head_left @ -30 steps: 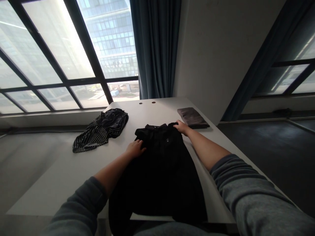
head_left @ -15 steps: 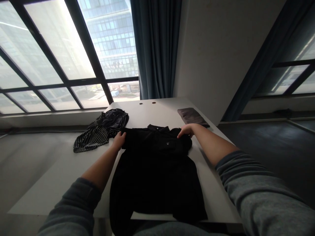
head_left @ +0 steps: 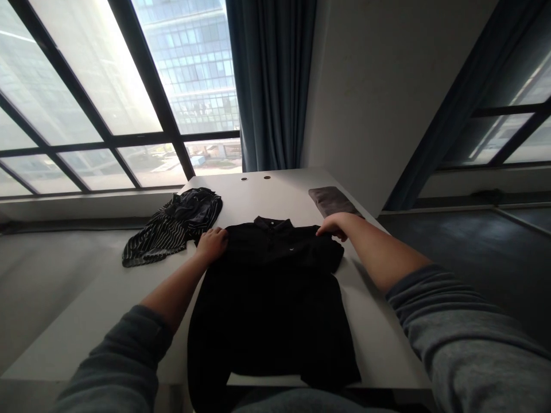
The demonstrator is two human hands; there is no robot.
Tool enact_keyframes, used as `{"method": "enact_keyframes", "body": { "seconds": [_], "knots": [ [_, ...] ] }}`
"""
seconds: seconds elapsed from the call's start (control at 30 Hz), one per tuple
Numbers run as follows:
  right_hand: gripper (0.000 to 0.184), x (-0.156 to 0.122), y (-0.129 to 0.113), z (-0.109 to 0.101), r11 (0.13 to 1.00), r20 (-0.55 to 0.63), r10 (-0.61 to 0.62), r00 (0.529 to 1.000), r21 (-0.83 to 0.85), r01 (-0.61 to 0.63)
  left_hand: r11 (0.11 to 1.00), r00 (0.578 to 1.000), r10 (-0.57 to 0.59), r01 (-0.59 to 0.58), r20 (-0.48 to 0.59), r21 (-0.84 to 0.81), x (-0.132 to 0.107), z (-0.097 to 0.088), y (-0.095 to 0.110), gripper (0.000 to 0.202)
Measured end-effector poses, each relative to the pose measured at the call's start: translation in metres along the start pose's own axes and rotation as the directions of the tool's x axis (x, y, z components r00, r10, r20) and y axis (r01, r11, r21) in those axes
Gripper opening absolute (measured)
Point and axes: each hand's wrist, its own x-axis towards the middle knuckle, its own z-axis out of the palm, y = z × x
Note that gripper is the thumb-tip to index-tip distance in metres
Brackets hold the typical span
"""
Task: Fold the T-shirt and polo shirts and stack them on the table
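A black polo shirt [head_left: 275, 310] lies spread front side up on the white table [head_left: 275, 198], its collar pointing away from me and a small light logo on the chest. Its lower left part hangs over the near table edge. My left hand [head_left: 212, 245] is closed on the shirt at the left shoulder, fingers curled over the cloth and covering most of that sleeve. At the opposite shoulder, my right hand [head_left: 338, 225] pinches the fabric, with the short sleeve lying just below it.
A rumpled black garment with white stripes [head_left: 172, 226] lies on the table's left side. Towards the back right is a folded grey-brown cloth [head_left: 333, 201]. Beyond the table stand a window, a blue curtain [head_left: 275, 86] and a white wall.
My hands have moved slightly apart, drawing the shoulders wider and flatter. The left hand has turned from gripping the sleeve's edge to lying over it. The collar sits flatter.
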Motion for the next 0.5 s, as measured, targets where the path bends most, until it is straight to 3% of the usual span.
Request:
{"method": "enact_keyframes", "body": {
  "seconds": [0.07, 0.13, 0.27, 0.37, 0.5],
  "knots": [
    [0.042, -0.003, -0.019, -0.002, 0.960, -0.091, 0.114, 0.989, -0.245, -0.133, 0.994, 0.992, 0.107, -0.105, 0.075, -0.026, 0.012, 0.005, 0.021, 0.027],
    [0.054, -0.006, -0.041, 0.001, 0.903, -0.229, 0.104, 0.968, -0.385, -0.188, 0.987, 0.978, 0.158, -0.152, 0.139, -0.052, 0.027, 0.011, 0.040, 0.032],
    [0.053, -0.011, -0.080, 0.039, 0.924, -0.238, -0.147, 0.960, -0.379, 0.047, 0.982, 0.961, 0.182, -0.166, 0.208, -0.091, 0.059, 0.031, 0.076, 0.043],
    [0.053, -0.011, -0.096, 0.081, 0.896, -0.221, -0.346, 0.912, -0.366, 0.251, 0.985, 0.954, 0.155, -0.131, 0.257, -0.109, 0.081, 0.050, 0.096, 0.054],
    [0.057, 0.002, -0.103, 0.117, 0.888, -0.268, -0.393, 0.880, -0.360, 0.287, 0.993, 0.935, 0.068, -0.032, 0.347, -0.110, 0.100, 0.076, 0.109, 0.068]
  ]
}}
